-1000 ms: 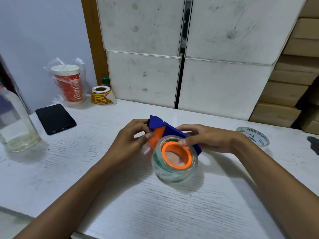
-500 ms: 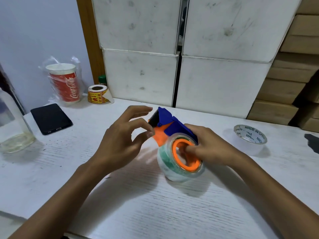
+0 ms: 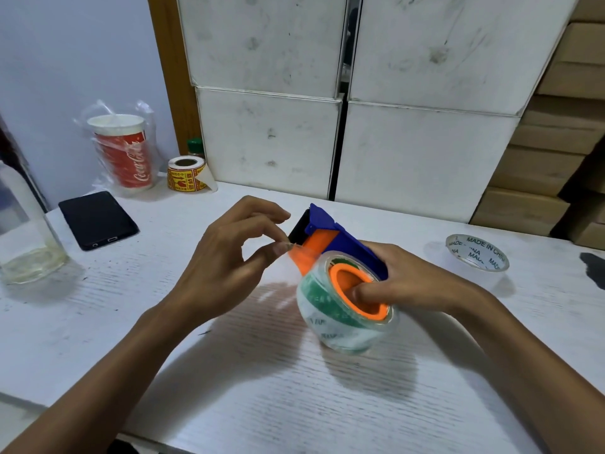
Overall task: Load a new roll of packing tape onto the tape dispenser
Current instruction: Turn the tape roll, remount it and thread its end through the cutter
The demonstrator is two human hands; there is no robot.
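Tape dispenser [image 3: 340, 237]: blue body with orange inner parts, held above the bench [image 3: 294, 404], tilted, its dark front end pointing up and to the left.
Packing tape roll [image 3: 334, 322]: clear roll with green print, seated on the orange hub [image 3: 347, 280] of the dispenser; the open face of the hub is turned toward the camera.
Right hand [image 3: 415, 283]: grip closed around the dispenser and roll from the right side; one finger reaches into the orange hub, the others wrap behind the blue body.
Left hand [image 3: 226, 260]: just left of the dispenser; grip narrow, thumb and forefinger pinched on the tape end [image 3: 299, 252], remaining fingers raised and spread.
Tape end: a short clear strip running from the roll up to the left-hand pinch, lying across the orange plate under the dispenser's front end.
Relation: the roll sits between both hands, touching the right hand; the left hand touches only the free strip.
Spent roll [image 3: 476, 257]: nearly empty clear core printed "MADE IN CHINA", flat on the bench, right of the right hand and well apart from it.
Bench, far left: black phone [image 3: 98, 219], red paper cup [image 3: 122, 152] inside a plastic bag, yellow label roll [image 3: 186, 175], clear glass bottle [image 3: 23, 237] at the edge of view.
Background: white boxes [image 3: 327, 93] stacked behind the bench.
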